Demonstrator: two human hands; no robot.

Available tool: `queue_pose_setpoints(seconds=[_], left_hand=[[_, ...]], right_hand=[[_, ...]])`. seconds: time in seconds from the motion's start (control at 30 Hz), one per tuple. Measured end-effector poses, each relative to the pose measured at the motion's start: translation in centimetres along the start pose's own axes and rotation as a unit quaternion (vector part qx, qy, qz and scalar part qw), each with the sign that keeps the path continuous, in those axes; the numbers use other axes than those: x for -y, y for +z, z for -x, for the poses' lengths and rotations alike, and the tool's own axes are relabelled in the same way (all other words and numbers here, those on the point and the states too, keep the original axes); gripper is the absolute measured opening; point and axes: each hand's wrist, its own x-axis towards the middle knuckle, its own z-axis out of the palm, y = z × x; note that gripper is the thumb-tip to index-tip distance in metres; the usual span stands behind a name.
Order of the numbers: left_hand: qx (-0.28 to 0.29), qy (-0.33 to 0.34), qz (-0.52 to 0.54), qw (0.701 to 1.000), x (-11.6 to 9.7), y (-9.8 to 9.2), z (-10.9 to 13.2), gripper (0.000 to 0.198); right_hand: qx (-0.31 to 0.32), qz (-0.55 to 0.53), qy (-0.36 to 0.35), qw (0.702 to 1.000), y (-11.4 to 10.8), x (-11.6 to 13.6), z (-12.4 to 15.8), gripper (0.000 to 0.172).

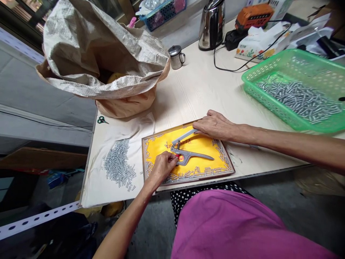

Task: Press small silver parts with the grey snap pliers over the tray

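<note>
A grey two-handled tool [201, 155], shaped like pruning shears, lies over a shallow yellow tray [157, 154] with a brown rim. A dark coil spring [178, 144] sits between its spread handles. My left hand [164, 163] pinches at the tool's near end, where a small red part [178, 157] shows at the fingertips; what exactly they hold is hidden. With its fingers closed on the end of the upper handle [185, 135], my right hand [212, 125] rests over the tray's far edge. Several small metal pins or springs [198, 171] line the tray's edges.
Left of the tray, a pile of small metal pieces [118, 163] lies on cloth, near green scissors [102, 120]. Behind stands a large open sack [126, 100]. A green basket [269, 104] of metal pieces is at right; a lidded cup [176, 57] and kettle [211, 25] stand behind.
</note>
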Motion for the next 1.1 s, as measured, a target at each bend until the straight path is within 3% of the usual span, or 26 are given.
queue_pose_setpoints(seconds=[0.1,0.27,0.4,0.53,0.73,0.93,1.03,1.1], left_hand=[[-0.005,0.003,0.006,1.000,0.3,0.1,0.1,0.017],[-0.008,0.000,0.009,1.000,0.5,0.2,0.1,0.016],[-0.001,-0.012,0.007,1.000,0.4,0.2,0.2,0.015],[0.003,-0.010,0.000,1.000,0.5,0.2,0.5,0.014],[-0.001,-0.007,-0.013,1.000,0.5,0.2,0.6,0.013],[0.000,-0.032,-0.021,0.999,0.7,0.4,1.0,0.013],[-0.085,0.007,-0.054,0.995,0.2,0.7,2.0,0.012],[-0.163,0.086,-0.113,0.976,-0.5,0.9,2.4,0.033]], right_hand=[[-0.041,0.004,-0.010,0.999,0.0,0.8,0.4,0.033],[-0.056,0.040,0.003,0.998,0.2,2.7,1.9,0.090],[-0.035,0.019,0.011,0.999,1.0,4.4,3.3,0.108],[-0.032,0.017,0.018,0.999,1.2,5.7,3.9,0.109],[-0.045,0.029,0.032,0.998,0.7,7.0,3.6,0.084],[-0.055,0.008,0.027,0.998,1.2,8.0,3.9,0.071],[-0.063,-0.001,0.025,0.998,1.4,8.1,3.8,0.067],[-0.077,-0.002,0.018,0.997,1.4,8.2,3.4,0.065]])
